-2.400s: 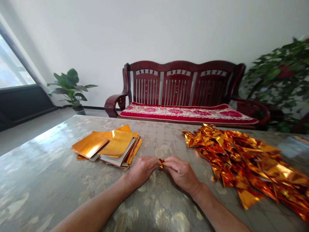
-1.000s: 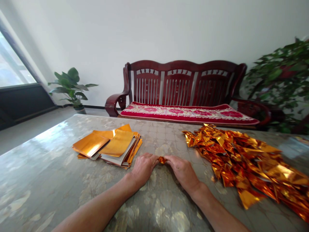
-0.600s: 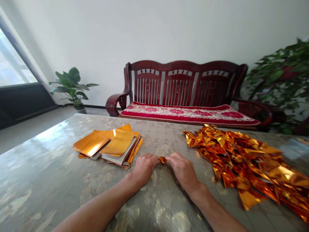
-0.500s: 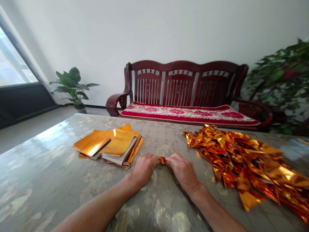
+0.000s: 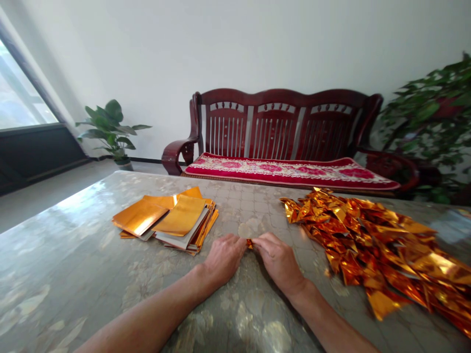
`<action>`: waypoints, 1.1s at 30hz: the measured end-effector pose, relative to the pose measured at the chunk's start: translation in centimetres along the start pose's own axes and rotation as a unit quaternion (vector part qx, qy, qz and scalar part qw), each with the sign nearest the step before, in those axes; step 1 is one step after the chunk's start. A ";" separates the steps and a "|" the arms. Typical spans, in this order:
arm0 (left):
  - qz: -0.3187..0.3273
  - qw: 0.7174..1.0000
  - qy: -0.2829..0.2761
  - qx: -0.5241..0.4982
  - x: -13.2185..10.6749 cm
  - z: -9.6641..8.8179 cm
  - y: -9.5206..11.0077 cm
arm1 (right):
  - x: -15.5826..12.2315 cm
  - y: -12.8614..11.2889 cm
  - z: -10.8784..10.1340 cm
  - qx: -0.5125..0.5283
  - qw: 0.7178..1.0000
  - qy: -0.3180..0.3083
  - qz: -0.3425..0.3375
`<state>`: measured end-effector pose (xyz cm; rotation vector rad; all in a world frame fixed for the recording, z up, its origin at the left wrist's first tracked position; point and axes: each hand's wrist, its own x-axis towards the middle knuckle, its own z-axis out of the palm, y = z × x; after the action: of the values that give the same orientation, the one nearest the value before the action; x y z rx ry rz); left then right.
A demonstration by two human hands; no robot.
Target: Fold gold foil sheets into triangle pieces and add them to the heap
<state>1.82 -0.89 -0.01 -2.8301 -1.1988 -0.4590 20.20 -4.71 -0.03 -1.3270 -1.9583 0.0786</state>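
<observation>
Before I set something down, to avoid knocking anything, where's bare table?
Bare: the table left of the left forearm, nearer than the flat sheets; the far strip between those sheets and the foil pile. Crowded: right, under that pile.

A plain, pale grey-white wall (image 5: 294, 44) rises behind a glossy, dark red-brown wooden bench (image 5: 275, 131) with a slatted, wavy-topped back. A long red-and-cream floral cloth (image 5: 287, 169) covers its seat. At left, a bright window (image 5: 20, 93) sits above a dark, flat panel (image 5: 40, 152); daylight glares on the grey, flower-patterned tabletop (image 5: 91, 274). A broad-leaved green potted plant (image 5: 108, 125) stands on the pale grey floor (image 5: 79, 177); dense green foliage (image 5: 434, 108) fills the right edge.
</observation>
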 end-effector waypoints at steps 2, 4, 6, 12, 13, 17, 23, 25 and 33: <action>0.007 1.000 0.003 0.001 -0.1 0.1 0.0 | 0.0 -0.1 0.0 -0.003 1.000 -0.001 -0.003; 0.009 1.000 0.007 0.004 -0.1 0.2 0.1 | 0.0 -0.2 0.0 -0.006 1.000 -0.004 -0.003; 0.010 1.000 0.013 0.006 -0.2 0.2 0.1 | 0.0 -0.3 0.1 -0.004 1.000 -0.005 0.000; 0.016 0.999 0.030 0.000 -0.3 0.3 0.4 | -0.1 -0.5 0.3 -0.002 1.000 -0.005 0.005; 0.015 0.999 0.030 0.001 -0.3 0.3 0.5 | -0.1 -0.6 0.3 -0.005 1.000 -0.007 0.007; 0.010 1.000 0.023 0.007 -0.3 0.1 0.8 | -0.2 -1.0 0.4 -0.013 1.000 -0.011 0.022; 0.022 1.000 0.004 0.005 -0.3 -0.2 1.1 | -0.2 -1.9 0.3 -0.023 0.999 -0.020 0.038; 0.020 1.000 0.004 -0.001 -0.3 -0.1 1.1 | -0.1 -2.1 0.3 -0.025 0.999 -0.020 0.039; 0.039 0.999 -0.015 -0.011 -0.4 -0.4 1.0 | -0.2 -2.6 0.1 -0.063 0.998 -0.001 0.016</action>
<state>2.12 -1.93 0.28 -2.9004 -1.0904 -0.4300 18.13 -6.07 0.90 -1.4390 -1.9717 -0.0293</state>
